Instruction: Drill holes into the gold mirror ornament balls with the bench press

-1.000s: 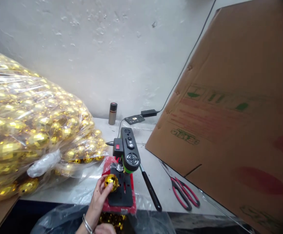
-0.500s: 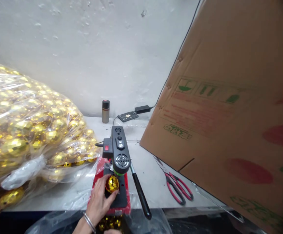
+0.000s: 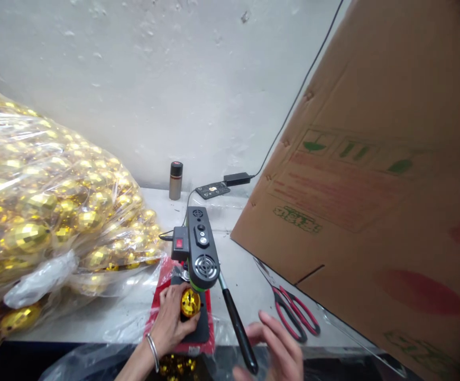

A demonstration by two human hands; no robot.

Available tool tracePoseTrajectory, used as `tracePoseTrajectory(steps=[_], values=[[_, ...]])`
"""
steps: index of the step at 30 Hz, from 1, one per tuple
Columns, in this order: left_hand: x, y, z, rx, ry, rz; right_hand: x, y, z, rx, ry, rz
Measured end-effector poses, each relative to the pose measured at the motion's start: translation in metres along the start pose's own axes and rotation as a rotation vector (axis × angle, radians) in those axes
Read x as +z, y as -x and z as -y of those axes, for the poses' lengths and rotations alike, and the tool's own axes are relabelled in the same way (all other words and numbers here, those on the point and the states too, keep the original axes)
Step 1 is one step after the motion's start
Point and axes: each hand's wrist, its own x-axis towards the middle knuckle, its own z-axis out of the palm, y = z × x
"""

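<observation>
My left hand [image 3: 170, 320], with a silver bangle at the wrist, is closed around a shiny gold faceted ball [image 3: 191, 303]. It keeps the ball on the dark base of a small black bench machine [image 3: 203, 238], just below the machine's round-grilled head. A red sheet [image 3: 162, 286] lies under the base. My right hand [image 3: 275, 344] is at the lower right with its fingers apart and curved, beside the black-gripped lever [image 3: 240, 330]. Whether its fingertips touch the lever I cannot tell.
A clear bag of gold balls [image 3: 55, 196] fills the left. Red-handled scissors [image 3: 295, 312] lie near a tilted cardboard box [image 3: 357, 174] on the right. A dark-capped bottle [image 3: 175, 181] and a black power adapter [image 3: 237, 179] are by the wall. More gold balls [image 3: 177, 366] show below the table edge.
My right hand has come up from the bottom edge to beside the lever, fingers opened. My left hand still holds the ball on the base. The view has shifted slightly.
</observation>
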Motion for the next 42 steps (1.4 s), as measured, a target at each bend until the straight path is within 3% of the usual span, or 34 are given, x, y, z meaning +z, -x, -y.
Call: tracePoseTrajectory(steps=[2,6,9,14,21,29,35,42], values=[[0.0,0.001,0.001,0.0,0.011,0.007,0.002,-0.02,0.005,-0.095,0.027,-0.012],[0.003,0.0,0.003,-0.01,0.033,0.028,0.021,-0.06,0.028,-0.142,0.023,0.143],[0.007,0.0,0.005,-0.018,0.037,0.014,0.045,-0.073,0.04,-0.086,-0.08,0.039],[0.011,0.0,0.007,0.003,0.03,0.011,0.074,-0.054,0.037,-0.059,-0.032,-0.133],[0.009,0.0,0.003,0.011,0.017,0.001,0.084,-0.045,0.032,-0.077,-0.022,-0.263],[0.012,0.0,0.006,0.022,0.035,-0.019,0.083,-0.045,0.035,-0.085,-0.032,-0.24],[0.01,0.001,0.006,0.015,0.056,0.0,0.081,-0.039,0.043,0.062,-0.046,-0.199],[0.01,-0.001,0.005,-0.017,0.055,0.033,0.09,-0.035,0.039,0.037,-0.07,-0.299]])
